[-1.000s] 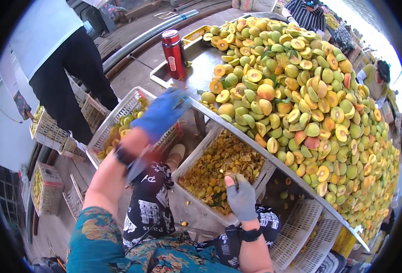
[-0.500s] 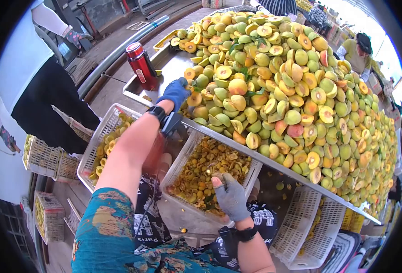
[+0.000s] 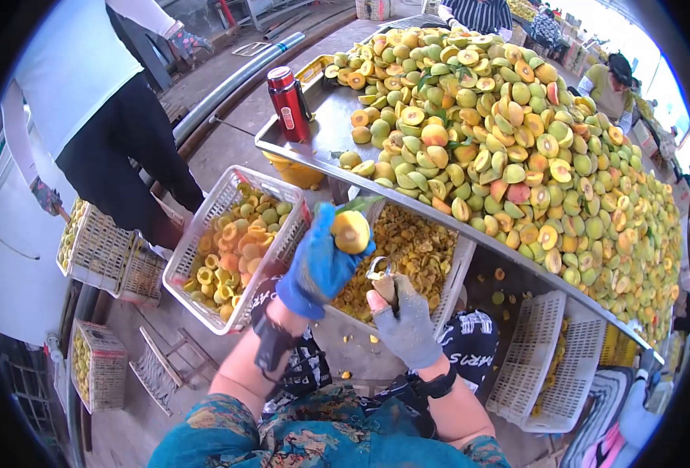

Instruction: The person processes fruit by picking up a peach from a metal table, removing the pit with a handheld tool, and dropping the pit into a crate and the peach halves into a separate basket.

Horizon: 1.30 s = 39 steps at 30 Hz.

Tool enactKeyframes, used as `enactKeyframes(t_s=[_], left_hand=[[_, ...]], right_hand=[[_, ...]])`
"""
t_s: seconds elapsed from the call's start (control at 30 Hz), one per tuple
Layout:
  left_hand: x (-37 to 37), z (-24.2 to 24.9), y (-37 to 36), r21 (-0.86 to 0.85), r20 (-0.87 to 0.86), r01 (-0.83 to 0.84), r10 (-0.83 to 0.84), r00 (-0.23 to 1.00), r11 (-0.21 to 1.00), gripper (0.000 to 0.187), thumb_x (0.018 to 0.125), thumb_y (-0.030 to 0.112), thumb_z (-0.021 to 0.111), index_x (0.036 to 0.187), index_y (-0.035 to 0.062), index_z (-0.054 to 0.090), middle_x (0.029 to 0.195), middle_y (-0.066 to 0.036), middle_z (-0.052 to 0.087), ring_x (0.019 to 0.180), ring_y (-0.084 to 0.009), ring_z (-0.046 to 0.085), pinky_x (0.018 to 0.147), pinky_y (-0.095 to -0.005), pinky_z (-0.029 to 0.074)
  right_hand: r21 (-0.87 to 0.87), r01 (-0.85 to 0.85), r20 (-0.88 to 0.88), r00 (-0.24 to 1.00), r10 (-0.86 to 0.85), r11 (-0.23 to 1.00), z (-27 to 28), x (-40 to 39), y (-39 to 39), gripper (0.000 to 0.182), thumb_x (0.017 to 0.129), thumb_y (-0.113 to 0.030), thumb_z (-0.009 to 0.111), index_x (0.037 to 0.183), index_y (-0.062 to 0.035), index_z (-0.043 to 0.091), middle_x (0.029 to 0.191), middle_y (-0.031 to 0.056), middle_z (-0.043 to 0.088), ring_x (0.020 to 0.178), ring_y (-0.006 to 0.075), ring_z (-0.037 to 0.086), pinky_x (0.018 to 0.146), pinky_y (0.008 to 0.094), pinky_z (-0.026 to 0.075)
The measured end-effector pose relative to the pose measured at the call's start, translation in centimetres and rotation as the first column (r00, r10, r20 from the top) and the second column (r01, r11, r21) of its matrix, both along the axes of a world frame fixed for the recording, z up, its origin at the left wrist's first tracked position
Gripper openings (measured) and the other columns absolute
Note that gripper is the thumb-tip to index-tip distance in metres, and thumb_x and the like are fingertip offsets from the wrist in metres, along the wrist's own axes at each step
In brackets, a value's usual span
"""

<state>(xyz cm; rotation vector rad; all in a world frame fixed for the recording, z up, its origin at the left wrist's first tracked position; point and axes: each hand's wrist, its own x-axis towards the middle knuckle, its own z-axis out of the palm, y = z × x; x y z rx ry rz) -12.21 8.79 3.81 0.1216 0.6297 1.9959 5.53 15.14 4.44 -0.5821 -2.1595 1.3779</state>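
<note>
Halved fruit [image 3: 351, 232], cut face up, gripped in blue-gloved left hand [image 3: 319, 264] above crate of pits [image 3: 404, 248]. Grey-gloved right hand [image 3: 402, 318] closed on looped pitting tool [image 3: 379, 272], just beside fruit. Crate of halves [image 3: 234, 246] at left; heaped table [image 3: 516, 148] behind.

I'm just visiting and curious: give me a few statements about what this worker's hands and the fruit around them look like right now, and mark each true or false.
1. The left hand in a blue glove holds a halved fruit, cut face showing. True.
2. The right hand is bare. False: it wears a grey glove and grips a small metal tool.
3. The red bottle lies on its side. False: it stands upright on the metal table.
4. The white basket beside the left hand holds fruit halves. True.
5. The table's fruit pile is all whole fruit. False: many pieces are cut halves.
</note>
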Motion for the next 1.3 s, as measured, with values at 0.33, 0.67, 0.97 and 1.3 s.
enactKeyframes(t_s=[0.33, 0.67, 0.97, 1.3], left_hand=[[8.8, 4.1, -6.1, 0.093, -0.282, -0.2, 0.219, 0.934, 0.975, 0.024, 0.092, 0.024, 0.062, 0.105, 0.012, 0.046, 0.116, -0.017, 0.059, 0.108, -0.0344, 0.06, 0.094, -0.0462, 0.05], [12.2, 7.3, -8.2, 0.112, -0.537, -0.274, 0.29, 0.792, 0.955, 0.041, 0.097, 0.033, 0.053, 0.127, 0.0051, 0.048, 0.101, -0.011, 0.06, 0.093, -0.0201, 0.059, 0.082, -0.0357, 0.051], [12.8, 7.0, -7.7, 0.031, -0.596, -0.209, 0.185, 0.782, 0.978, 0.045, 0.101, 0.046, 0.043, 0.11, 0.0037, 0.054, 0.097, -0.01, 0.06, 0.085, -0.0192, 0.06, 0.079, -0.0326, 0.051], [10.9, 5.9, -6.9, -0.044, -0.535, 0.124, -0.128, 0.835, 0.991, 0.043, 0.101, 0.04, 0.047, 0.096, -0.0004, 0.062, 0.087, -0.009, 0.064, 0.08, -0.0167, 0.062, 0.075, -0.0304, 0.051]], right_hand=[[0.248, 0.065, -0.064, 0.997, -0.051, 0.967, 2.2, 2.0, -5.1, 0.034, 0.088, -0.026, 0.067, 0.105, 0.0005, 0.052, 0.074, 0.024, 0.062, 0.067, 0.0437, 0.063, 0.055, 0.0471, 0.048], [0.102, -0.083, -0.085, 0.992, 0.092, 0.991, 4.7, 3.8, -7.5, 0.037, 0.092, -0.029, 0.062, 0.109, 0.0015, 0.049, 0.073, 0.025, 0.063, 0.07, 0.046, 0.063, 0.055, 0.0479, 0.049], [0.024, -0.149, 0.049, 0.988, 0.148, 0.989, 5.3, 5.0, -6.8, 0.028, 0.088, -0.018, 0.063, 0.104, 0.0038, 0.056, 0.076, 0.0234, 0.064, 0.075, 0.042, 0.066, 0.062, 0.0447, 0.05], [-0.064, -0.379, 0.343, 0.86, 0.377, 0.923, 4.5, 7.0, -3.5, 0.036, 0.088, -0.031, 0.066, 0.085, 0.0045, 0.063, 0.063, 0.0148, 0.061, 0.058, 0.0237, 0.061, 0.054, 0.0371, 0.045]])
